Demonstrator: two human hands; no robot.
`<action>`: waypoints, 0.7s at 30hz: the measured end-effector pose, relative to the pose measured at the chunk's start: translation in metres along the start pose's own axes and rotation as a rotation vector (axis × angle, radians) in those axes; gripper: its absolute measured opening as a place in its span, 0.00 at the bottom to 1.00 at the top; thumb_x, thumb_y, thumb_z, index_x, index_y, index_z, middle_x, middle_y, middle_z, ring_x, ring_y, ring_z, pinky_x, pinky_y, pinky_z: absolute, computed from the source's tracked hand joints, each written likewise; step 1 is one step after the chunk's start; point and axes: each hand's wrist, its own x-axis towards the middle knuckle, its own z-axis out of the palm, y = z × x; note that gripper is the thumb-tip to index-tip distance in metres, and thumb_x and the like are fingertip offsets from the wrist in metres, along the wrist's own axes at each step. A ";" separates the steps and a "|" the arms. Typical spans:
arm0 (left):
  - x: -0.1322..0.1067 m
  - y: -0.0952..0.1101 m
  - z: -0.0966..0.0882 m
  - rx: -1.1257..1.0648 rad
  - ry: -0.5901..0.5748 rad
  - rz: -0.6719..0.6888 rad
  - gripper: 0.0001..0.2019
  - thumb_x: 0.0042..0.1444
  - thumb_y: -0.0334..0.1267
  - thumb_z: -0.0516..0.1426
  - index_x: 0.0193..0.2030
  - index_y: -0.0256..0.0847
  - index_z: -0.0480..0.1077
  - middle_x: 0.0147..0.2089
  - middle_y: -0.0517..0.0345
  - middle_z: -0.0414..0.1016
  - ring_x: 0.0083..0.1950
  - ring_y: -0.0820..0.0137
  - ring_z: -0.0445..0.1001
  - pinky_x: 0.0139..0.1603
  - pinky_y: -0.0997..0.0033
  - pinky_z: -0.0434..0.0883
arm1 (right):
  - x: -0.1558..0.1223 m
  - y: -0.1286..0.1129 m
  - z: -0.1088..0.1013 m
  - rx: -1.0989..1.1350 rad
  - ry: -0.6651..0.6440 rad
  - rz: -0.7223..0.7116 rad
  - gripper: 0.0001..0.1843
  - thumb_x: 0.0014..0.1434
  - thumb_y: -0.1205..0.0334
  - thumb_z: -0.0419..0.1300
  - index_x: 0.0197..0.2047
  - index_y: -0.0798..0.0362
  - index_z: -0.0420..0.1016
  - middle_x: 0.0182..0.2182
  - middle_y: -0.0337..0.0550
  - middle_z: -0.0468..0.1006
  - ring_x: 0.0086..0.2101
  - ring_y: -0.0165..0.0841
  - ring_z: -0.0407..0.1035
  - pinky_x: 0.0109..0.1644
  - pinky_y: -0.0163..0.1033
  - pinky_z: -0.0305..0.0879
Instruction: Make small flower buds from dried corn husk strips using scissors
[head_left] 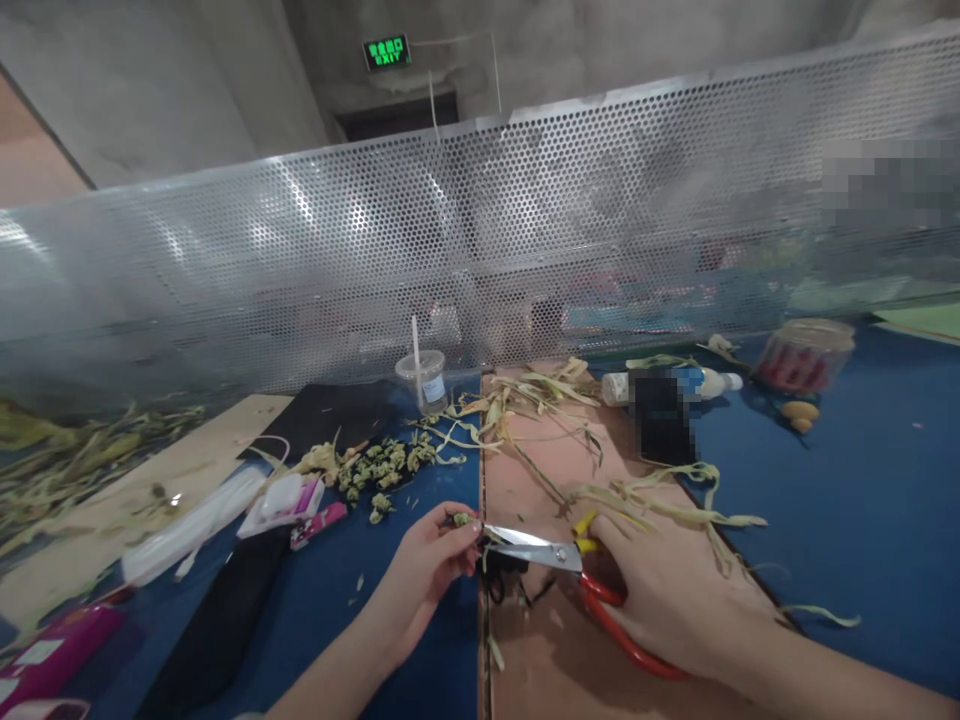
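Closest in, the right hand has its fingers closed on the handles of the red-handled scissors, whose blades stand slightly apart over the brown board. The left hand pinches a small green plant bud between thumb and fingers, with the blade tips right beside those fingertips. The work looks like close snipping, so it would go best with short cuts from the tips, the bud turned by the left hand, and the fingertips drawn back from the blade line (the margin there is thin).

Now the count, moving outward: one pair of scissors, one bud held. At the lower left lie one magenta packet and one black strip; past them, one white-and-pink packet. The heap of green buds is too crowded to count, though one sits slightly apart at its near edge. Dried leaf strips are scattered too thickly to number. Farther off stand one lidded plastic cup with one straw, one bottle on its side, and one clear jar with red contents. Behind runs the perforated metal screen, and above it one green exit sign.
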 end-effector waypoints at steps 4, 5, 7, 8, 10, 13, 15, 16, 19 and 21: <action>-0.008 0.006 0.003 -0.034 0.021 -0.062 0.08 0.44 0.35 0.62 0.31 0.37 0.68 0.23 0.63 0.67 0.25 0.80 0.64 0.28 0.80 0.61 | -0.001 -0.002 -0.004 -0.007 -0.027 -0.040 0.04 0.48 0.62 0.57 0.30 0.52 0.67 0.31 0.44 0.73 0.30 0.36 0.63 0.32 0.37 0.50; -0.010 0.007 0.004 -0.042 0.022 -0.088 0.07 0.44 0.35 0.62 0.30 0.37 0.68 0.24 0.63 0.67 0.25 0.80 0.64 0.28 0.80 0.62 | -0.001 -0.002 -0.006 -0.013 -0.028 -0.046 0.05 0.47 0.62 0.57 0.30 0.52 0.67 0.30 0.44 0.73 0.30 0.36 0.63 0.32 0.37 0.50; -0.011 0.007 0.005 -0.056 0.008 -0.126 0.07 0.45 0.34 0.61 0.31 0.37 0.69 0.26 0.63 0.68 0.26 0.80 0.65 0.30 0.80 0.62 | -0.002 -0.004 -0.008 -0.019 -0.019 -0.043 0.05 0.47 0.62 0.57 0.29 0.52 0.66 0.29 0.44 0.72 0.30 0.36 0.63 0.32 0.37 0.49; -0.010 0.006 0.004 -0.062 -0.004 -0.130 0.07 0.45 0.34 0.61 0.31 0.37 0.69 0.27 0.62 0.68 0.26 0.80 0.65 0.31 0.79 0.63 | -0.002 -0.004 -0.008 -0.019 -0.014 -0.037 0.05 0.47 0.62 0.57 0.29 0.53 0.67 0.29 0.44 0.72 0.30 0.35 0.63 0.32 0.37 0.49; -0.010 0.004 0.003 -0.073 -0.025 -0.119 0.06 0.45 0.34 0.61 0.32 0.36 0.69 0.28 0.61 0.69 0.26 0.80 0.66 0.31 0.79 0.63 | -0.003 -0.004 -0.008 -0.014 -0.013 -0.026 0.05 0.48 0.61 0.57 0.30 0.53 0.67 0.29 0.44 0.72 0.29 0.34 0.62 0.31 0.36 0.48; -0.008 0.002 0.002 -0.078 -0.045 -0.105 0.06 0.46 0.33 0.60 0.32 0.36 0.69 0.29 0.61 0.68 0.26 0.80 0.66 0.31 0.79 0.63 | -0.003 -0.006 -0.008 -0.009 -0.012 -0.022 0.06 0.49 0.60 0.57 0.31 0.54 0.68 0.30 0.45 0.71 0.29 0.34 0.62 0.31 0.36 0.48; -0.008 0.001 0.002 -0.076 -0.047 -0.102 0.07 0.46 0.33 0.61 0.33 0.36 0.69 0.28 0.60 0.68 0.26 0.79 0.66 0.30 0.79 0.63 | -0.002 -0.008 -0.009 -0.003 -0.002 -0.017 0.05 0.49 0.61 0.56 0.30 0.54 0.68 0.30 0.44 0.71 0.29 0.34 0.62 0.31 0.36 0.48; -0.008 0.001 0.002 -0.075 -0.044 -0.099 0.07 0.46 0.34 0.61 0.32 0.36 0.69 0.28 0.60 0.68 0.26 0.79 0.66 0.30 0.79 0.63 | -0.002 -0.008 -0.010 -0.001 0.004 -0.014 0.05 0.49 0.62 0.56 0.30 0.53 0.68 0.29 0.44 0.71 0.29 0.34 0.62 0.31 0.36 0.48; -0.010 0.001 0.003 -0.067 -0.031 -0.101 0.07 0.46 0.34 0.61 0.33 0.36 0.69 0.28 0.61 0.69 0.26 0.79 0.66 0.30 0.79 0.63 | -0.003 -0.008 -0.012 0.002 0.001 -0.003 0.04 0.49 0.62 0.56 0.30 0.53 0.67 0.29 0.43 0.71 0.29 0.33 0.61 0.31 0.35 0.48; -0.010 0.002 0.003 -0.056 -0.025 -0.104 0.07 0.46 0.34 0.61 0.33 0.36 0.69 0.27 0.61 0.69 0.26 0.79 0.67 0.31 0.78 0.63 | -0.004 -0.008 -0.011 0.003 -0.019 -0.009 0.05 0.49 0.61 0.57 0.29 0.53 0.67 0.28 0.43 0.71 0.28 0.33 0.61 0.29 0.35 0.47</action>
